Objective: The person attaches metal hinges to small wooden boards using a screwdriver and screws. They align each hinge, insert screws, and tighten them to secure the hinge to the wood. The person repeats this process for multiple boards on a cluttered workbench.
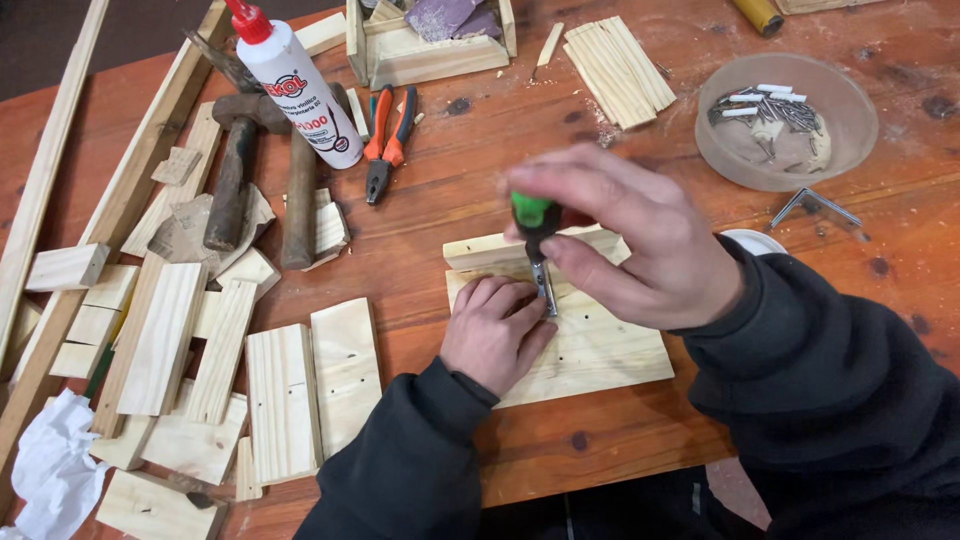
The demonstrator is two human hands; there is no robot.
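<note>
The table [560, 440] is a reddish wooden surface crowded with offcuts. At its centre lies the board [600, 350], a pale pine panel with several small holes, lying flat with a narrow strip [490, 247] along its far edge.

The right hand [640, 240] is clenched around the green handle of the screwdriver [537, 235], which stands nearly upright with its tip on the board. The left hand [495, 330] rests on the board with fingers curled around the lower shaft, steadying the tip. The screw itself is hidden by the fingers.

Risks, in order of consequence:

1. Tip slip. The left fingers touch the shaft at the point of contact. If the tip jumps out of the screw head under downward pressure, it would probably strike those fingers.
2. Board shift. No clamp is visible; only the left hand holds the board down. Twisting force could turn the board on the table.
3. Splitting. The work point is near the board's far edge, where pine is likely to crack.
4. Clutter. Loose blocks [285, 400], two hammers [262, 180], pliers [385, 150], a glue bottle [300, 90] and a dish of nails [790, 120] lie near enough to be knocked by an elbow.
</note>
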